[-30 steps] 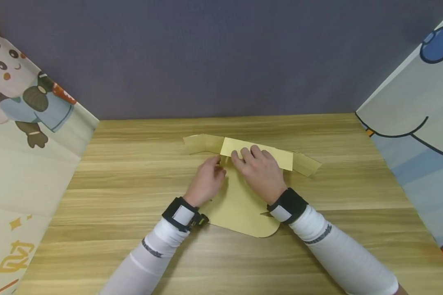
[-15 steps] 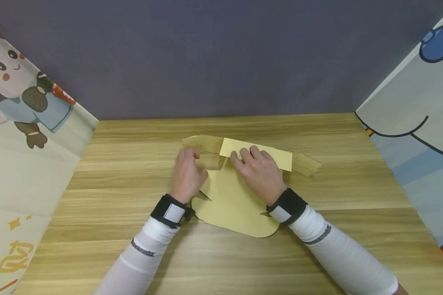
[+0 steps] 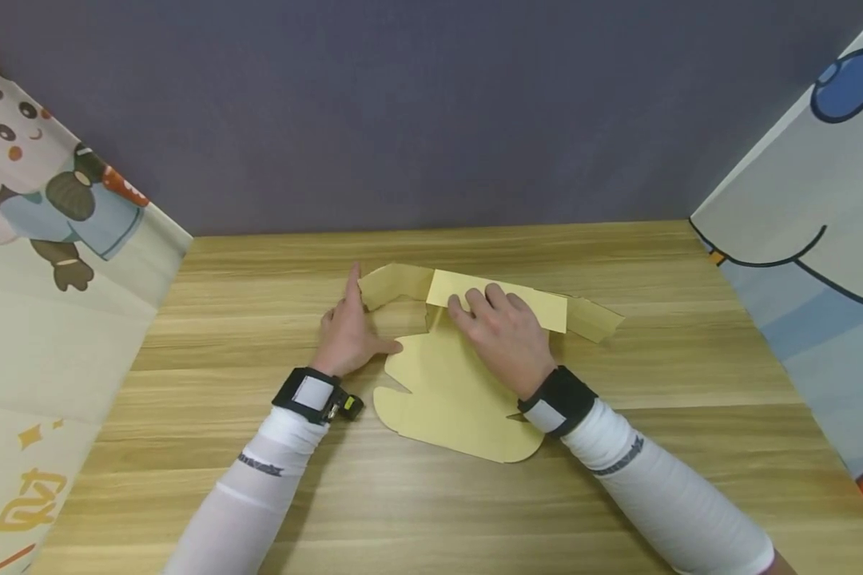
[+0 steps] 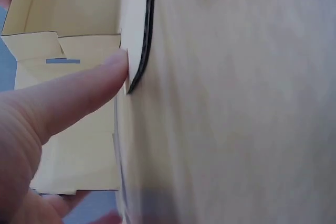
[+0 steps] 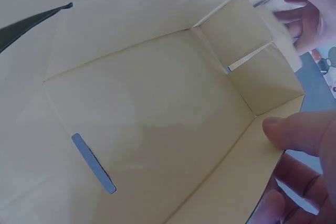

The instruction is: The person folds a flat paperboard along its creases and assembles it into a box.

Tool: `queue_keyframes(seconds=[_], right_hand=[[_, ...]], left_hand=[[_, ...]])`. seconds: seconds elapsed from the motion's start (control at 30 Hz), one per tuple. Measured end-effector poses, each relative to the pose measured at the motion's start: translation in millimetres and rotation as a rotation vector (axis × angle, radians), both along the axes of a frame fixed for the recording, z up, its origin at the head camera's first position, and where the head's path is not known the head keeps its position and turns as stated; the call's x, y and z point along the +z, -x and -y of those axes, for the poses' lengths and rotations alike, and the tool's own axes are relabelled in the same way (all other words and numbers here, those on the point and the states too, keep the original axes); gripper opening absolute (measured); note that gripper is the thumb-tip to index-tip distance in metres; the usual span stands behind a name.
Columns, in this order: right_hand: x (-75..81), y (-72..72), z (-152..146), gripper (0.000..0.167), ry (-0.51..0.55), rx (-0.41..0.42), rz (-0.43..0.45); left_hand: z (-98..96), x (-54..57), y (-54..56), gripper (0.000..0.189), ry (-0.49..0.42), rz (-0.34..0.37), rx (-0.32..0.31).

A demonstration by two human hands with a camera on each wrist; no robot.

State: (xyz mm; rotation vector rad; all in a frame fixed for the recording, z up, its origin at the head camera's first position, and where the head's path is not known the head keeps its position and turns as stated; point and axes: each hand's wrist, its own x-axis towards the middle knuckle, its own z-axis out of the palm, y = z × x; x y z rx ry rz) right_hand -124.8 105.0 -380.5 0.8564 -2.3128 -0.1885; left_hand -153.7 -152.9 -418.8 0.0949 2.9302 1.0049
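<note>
A tan cardboard box blank (image 3: 460, 391) lies on the wooden table, its far edge folded up into a panel (image 3: 546, 307). My right hand (image 3: 507, 339) pinches that panel, and in the right wrist view the thumb (image 5: 299, 129) presses its inner face with fingers behind. My left hand (image 3: 348, 335) is spread at the blank's left side. Its straight index finger lies against the outer end of the left flap (image 3: 395, 283), while the thumb reaches toward the blank's left edge. In the left wrist view, the extended thumb (image 4: 84, 95) touches a cardboard edge.
Another flap (image 3: 595, 319) sticks out at the panel's right end. Slots are cut in the blank, one (image 5: 94, 163) seen close in the right wrist view. A dark wall (image 3: 431, 120) stands behind the table (image 3: 223, 319), with printed panels on both sides.
My left hand has moved left from the folded panel's left corner to the left flap's outer end, its fingers spreading. My right hand has stayed on the panel.
</note>
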Motion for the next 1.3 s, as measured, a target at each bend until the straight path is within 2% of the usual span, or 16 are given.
queue_keyframes(seconds=[0.1, 0.27, 0.33, 0.5, 0.73, 0.93, 1.07, 1.17, 1.3], right_hand=[[0.8, 0.1, 0, 0.030, 0.002, 0.003, 0.000], [1.8, 0.5, 0, 0.030, 0.013, 0.007, 0.005], [1.8, 0.6, 0, 0.030, 0.017, 0.010, 0.010], [1.9, 1.0, -1, 0.030, 0.022, 0.014, 0.017], [1.9, 1.6, 0, 0.029, 0.025, 0.015, 0.003], [2.9, 1.6, 1, 0.029, 0.018, 0.016, -0.004], [2.6, 2.2, 1, 0.028, 0.023, 0.026, -0.027], [1.6, 2.9, 1, 0.028, 0.032, 0.036, -0.047], [0.6, 3.9, 1, 0.029, 0.036, 0.051, -0.070]], left_hand=[[-0.4, 0.4, -1.2, 0.135, -0.001, -0.015, -0.046], [-3.3, 1.8, -5.2, 0.082, 0.039, -0.084, -0.159], [-5.5, 1.7, -7.4, 0.067, 0.055, -0.105, -0.195], [-15.5, 2.2, -15.3, 0.066, 0.089, -0.143, -0.249], [-35.7, 5.2, -28.1, 0.094, 0.124, -0.137, -0.299], [-48.1, 8.8, -33.1, 0.108, 0.070, -0.135, -0.335], [-48.6, 15.6, -35.8, 0.098, 0.039, -0.099, -0.355], [-48.8, 19.8, -36.1, 0.080, -0.017, -0.089, -0.361], [-52.8, 20.2, -33.3, 0.051, -0.032, -0.169, -0.316]])
